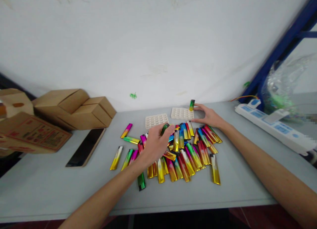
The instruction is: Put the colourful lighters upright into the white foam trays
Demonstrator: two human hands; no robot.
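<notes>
A heap of several shiny, many-coloured lighters (188, 153) lies on the grey table (49, 189). My left hand (155, 143) is over the heap's left part, fingers closed on a green lighter (164, 128). My right hand (209, 116) rests at the far right corner of a white slotted tray (182, 113), fingertips beside a green lighter (192, 105) that stands upright in that tray. A second white tray (156, 120) lies to its left, with nothing in it.
Brown cardboard boxes (74, 108) are stacked at the far left, a printed flat box (32, 133) in front of them. A dark phone (86, 146) lies on the table's left. A white power strip (274, 128) runs along the right edge, a plastic bag (284, 87) behind it.
</notes>
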